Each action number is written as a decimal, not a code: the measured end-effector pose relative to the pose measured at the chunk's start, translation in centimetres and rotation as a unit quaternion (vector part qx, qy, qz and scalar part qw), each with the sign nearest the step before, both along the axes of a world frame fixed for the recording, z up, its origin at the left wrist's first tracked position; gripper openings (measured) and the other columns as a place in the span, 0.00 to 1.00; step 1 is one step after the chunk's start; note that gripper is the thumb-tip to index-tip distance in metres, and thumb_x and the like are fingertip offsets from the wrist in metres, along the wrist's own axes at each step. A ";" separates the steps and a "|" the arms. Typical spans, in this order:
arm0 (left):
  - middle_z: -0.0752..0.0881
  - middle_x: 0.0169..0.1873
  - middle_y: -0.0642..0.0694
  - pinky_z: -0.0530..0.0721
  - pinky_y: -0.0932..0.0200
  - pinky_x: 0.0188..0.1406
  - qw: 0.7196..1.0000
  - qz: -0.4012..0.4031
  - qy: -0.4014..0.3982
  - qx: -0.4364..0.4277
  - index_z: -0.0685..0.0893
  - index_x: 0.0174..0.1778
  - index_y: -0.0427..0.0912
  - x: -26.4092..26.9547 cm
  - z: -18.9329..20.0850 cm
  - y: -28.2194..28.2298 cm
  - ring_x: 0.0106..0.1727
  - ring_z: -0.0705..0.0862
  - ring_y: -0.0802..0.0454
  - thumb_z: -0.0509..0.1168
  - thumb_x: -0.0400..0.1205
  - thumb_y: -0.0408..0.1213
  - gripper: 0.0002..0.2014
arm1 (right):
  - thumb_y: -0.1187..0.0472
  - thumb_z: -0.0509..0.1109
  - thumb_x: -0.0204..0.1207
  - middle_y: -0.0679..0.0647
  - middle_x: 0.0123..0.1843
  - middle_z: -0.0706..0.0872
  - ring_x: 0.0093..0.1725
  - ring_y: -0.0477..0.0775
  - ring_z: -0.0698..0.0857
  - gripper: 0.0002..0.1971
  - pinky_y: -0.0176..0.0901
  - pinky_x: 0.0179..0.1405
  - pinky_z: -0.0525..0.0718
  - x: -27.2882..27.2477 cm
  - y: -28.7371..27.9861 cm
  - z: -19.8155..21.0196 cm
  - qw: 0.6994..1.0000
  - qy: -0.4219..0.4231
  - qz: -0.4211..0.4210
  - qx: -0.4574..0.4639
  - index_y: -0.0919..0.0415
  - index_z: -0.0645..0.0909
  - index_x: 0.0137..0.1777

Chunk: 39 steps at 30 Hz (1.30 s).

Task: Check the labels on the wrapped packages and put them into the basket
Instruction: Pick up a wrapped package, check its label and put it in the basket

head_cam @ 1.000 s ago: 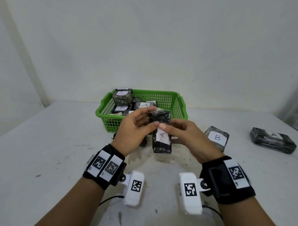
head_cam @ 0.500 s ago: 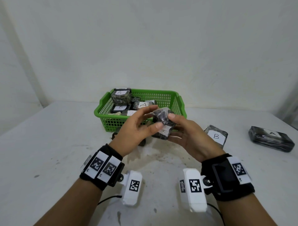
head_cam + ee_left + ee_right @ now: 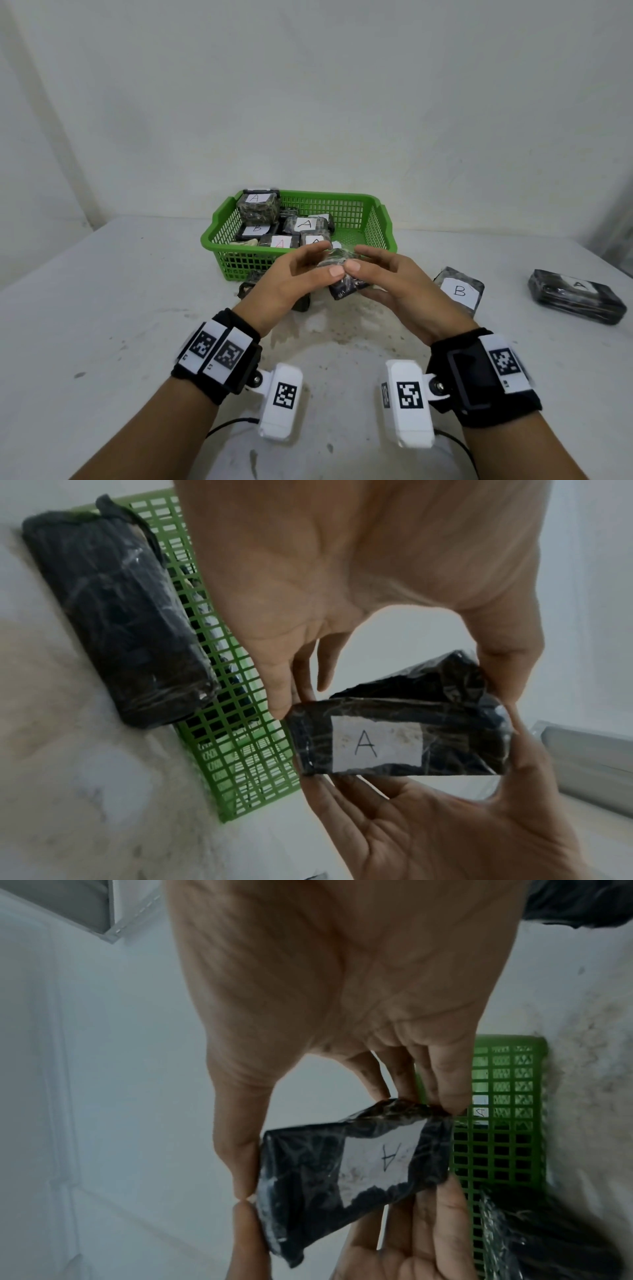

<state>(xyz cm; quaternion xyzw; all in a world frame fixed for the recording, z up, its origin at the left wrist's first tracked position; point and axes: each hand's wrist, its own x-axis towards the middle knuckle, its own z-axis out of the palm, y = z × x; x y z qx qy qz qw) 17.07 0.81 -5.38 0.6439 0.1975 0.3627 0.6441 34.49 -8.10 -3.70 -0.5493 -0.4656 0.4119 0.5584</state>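
Both hands hold one dark wrapped package (image 3: pixel 344 286) just in front of the green basket (image 3: pixel 342 212). My left hand (image 3: pixel 329 258) pinches its left end and my right hand (image 3: pixel 358 257) pinches its right end. The head view hides the label. In the left wrist view the package (image 3: pixel 400 739) shows a white label marked A. The same package (image 3: pixel 352 1156) shows that label in the right wrist view too. Several labelled packages lie in the basket, marked A or B.
A package marked B (image 3: pixel 459 291) lies on the white table (image 3: pixel 102 325) right of my hands. A longer one marked A (image 3: pixel 575 296) lies further right. Another dark package (image 3: pixel 113 615) sits against the basket's front wall (image 3: pixel 240 723), under my left hand.
The package was upright with its A label facing me. It has been tipped over, so the label now faces down and away, and both hands have risen slightly toward the basket.
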 end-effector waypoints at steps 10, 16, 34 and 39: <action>0.91 0.57 0.42 0.86 0.57 0.59 0.999 -0.037 -0.016 -0.026 0.86 0.61 0.39 -0.1 0.5 -0.3 0.61 0.89 0.47 0.76 0.68 0.46 0.26 | 0.40 0.88 0.47 0.50 0.71 0.87 0.71 0.49 0.87 0.59 0.56 0.79 0.80 -0.4 -0.1 0.0 1.000 0.020 0.019 -0.001 0.58 0.74 0.83; 0.90 0.57 0.45 0.83 0.54 0.63 0.999 -0.048 -0.003 -0.013 0.85 0.62 0.43 -0.1 0.6 -0.4 0.61 0.88 0.49 0.75 0.67 0.44 0.26 | 0.32 0.93 0.35 0.53 0.73 0.86 0.73 0.53 0.86 0.67 0.60 0.79 0.80 0.1 -0.1 -0.1 1.000 0.007 0.007 0.017 0.55 0.78 0.79; 0.90 0.60 0.44 0.80 0.47 0.69 0.999 -0.026 0.025 -0.012 0.84 0.65 0.44 -0.2 0.4 -0.1 0.66 0.86 0.44 0.85 0.59 0.53 0.39 | 0.28 0.90 0.39 0.55 0.75 0.85 0.73 0.52 0.85 0.66 0.57 0.77 0.82 0.2 0.1 -0.4 1.000 0.010 0.004 -0.002 0.57 0.76 0.80; 0.90 0.58 0.42 0.87 0.60 0.57 0.999 -0.042 0.011 -0.032 0.87 0.60 0.40 -0.5 0.9 -0.4 0.61 0.88 0.49 0.81 0.64 0.56 0.33 | 0.38 0.84 0.52 0.52 0.71 0.88 0.65 0.43 0.88 0.53 0.49 0.75 0.83 0.0 -0.1 -0.2 0.999 0.010 0.028 -0.019 0.59 0.78 0.79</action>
